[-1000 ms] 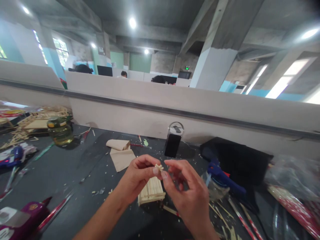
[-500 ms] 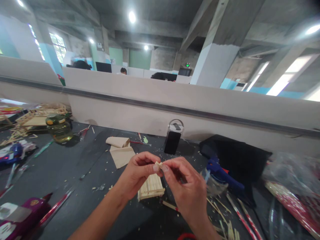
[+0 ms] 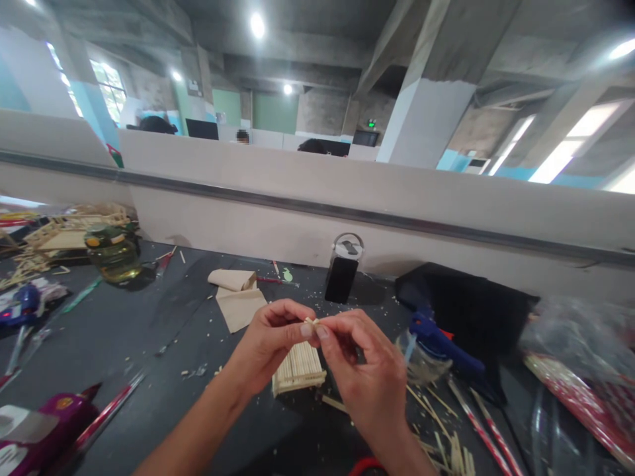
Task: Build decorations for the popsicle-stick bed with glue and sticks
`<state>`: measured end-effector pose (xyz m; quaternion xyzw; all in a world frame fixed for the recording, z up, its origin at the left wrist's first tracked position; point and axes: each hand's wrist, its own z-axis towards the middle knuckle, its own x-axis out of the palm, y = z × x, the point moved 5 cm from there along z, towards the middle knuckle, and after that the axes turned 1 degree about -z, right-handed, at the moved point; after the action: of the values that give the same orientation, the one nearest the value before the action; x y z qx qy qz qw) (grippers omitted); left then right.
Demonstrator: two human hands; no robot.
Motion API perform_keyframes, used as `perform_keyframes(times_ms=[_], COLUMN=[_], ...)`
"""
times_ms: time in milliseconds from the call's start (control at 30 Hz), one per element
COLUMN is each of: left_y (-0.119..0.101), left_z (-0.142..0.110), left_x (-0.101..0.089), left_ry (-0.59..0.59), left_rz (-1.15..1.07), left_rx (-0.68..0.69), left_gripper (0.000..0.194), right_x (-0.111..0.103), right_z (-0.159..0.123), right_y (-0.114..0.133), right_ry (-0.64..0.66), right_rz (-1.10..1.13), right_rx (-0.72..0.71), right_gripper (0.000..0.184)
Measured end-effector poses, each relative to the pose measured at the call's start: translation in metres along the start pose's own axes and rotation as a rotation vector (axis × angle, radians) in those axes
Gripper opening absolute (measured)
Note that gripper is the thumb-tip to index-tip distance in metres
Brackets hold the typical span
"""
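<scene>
Both hands meet above the dark table, fingertips pinched together on a small pale wooden piece [image 3: 312,321], seemingly made of short bits of stick. My left hand [image 3: 272,340] grips it between thumb and forefinger from the left. From the right, my right hand [image 3: 364,367] pinches it the same way. Much of the piece is hidden by the fingertips. Below and partly behind the hands lies a small platform of wooden sticks [image 3: 299,367] set side by side, its far left part covered by my left hand.
A phone [image 3: 341,279] leans upright by the partition [image 3: 238,231]. Brown paper [image 3: 238,301] lies left of it. A blue glue gun [image 3: 444,340] rests over a jar at right, near loose sticks [image 3: 454,453]. A bottle [image 3: 113,254] and purple tool [image 3: 44,433] are at left.
My hands stay pinched on the small wooden piece, which looks slightly turned. The whole view has shifted a little, so things appear slightly higher and further left.
</scene>
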<state>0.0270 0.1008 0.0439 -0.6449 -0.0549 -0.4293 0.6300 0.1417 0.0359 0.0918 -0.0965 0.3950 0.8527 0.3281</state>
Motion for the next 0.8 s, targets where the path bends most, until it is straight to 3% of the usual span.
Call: perform_keyframes(times_ms=[300,467,800], left_y=[-0.006,-0.009,-0.015], left_z=[-0.001,-0.001,-0.004], left_x=[-0.002,-0.001,0.007], left_ry=[-0.009,-0.013,-0.007], left_rz=[0.029,0.009,-0.006], left_rx=[0.010,0.023,0.043], left_gripper=[0.012,0.013,0.017], right_x=[-0.001,-0.008,-0.014], right_z=[0.001,0.001,0.002], right_y=[0.001,0.000,0.009], right_ry=[0.012,-0.009,-0.044], right_rz=[0.021,-0.001,0.013], right_rx=[-0.050,-0.015,0.045], right_gripper=[0.011,0.026,0.018])
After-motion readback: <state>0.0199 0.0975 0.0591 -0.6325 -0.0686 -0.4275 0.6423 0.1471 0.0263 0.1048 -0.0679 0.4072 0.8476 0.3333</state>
